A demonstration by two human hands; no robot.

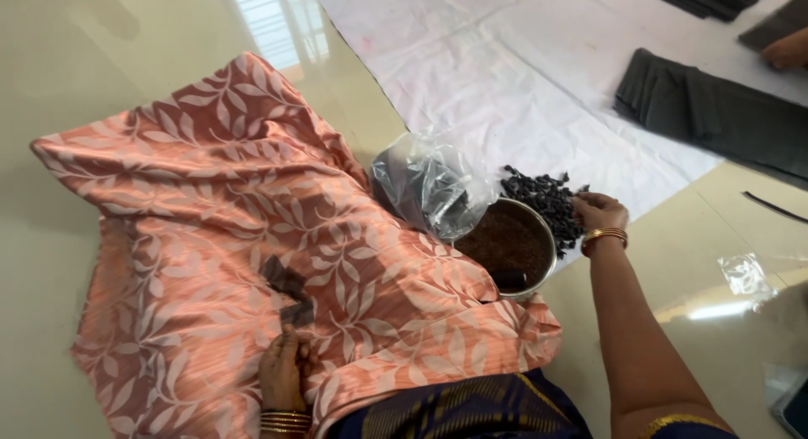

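Hands working either side of a steel bowl on the floor.

The peach leaf-patterned cloth is spreading wide to the bowl's left, with the left hand lying on its near edge, fingers curled around a small dark strip. Right of the bowl, the right hand is reaching into the black pieces, fingers bent; its grip is hidden. A crumpled clear bag is covering part of the bowl's far rim.

We see a heap of small black, shrivelled pieces lying on the white cloth sheet, touching the rim of a round steel bowl. A salmon-pink fabric with a pale leaf pattern lies rumpled on the floor — two small dark scraps on it.
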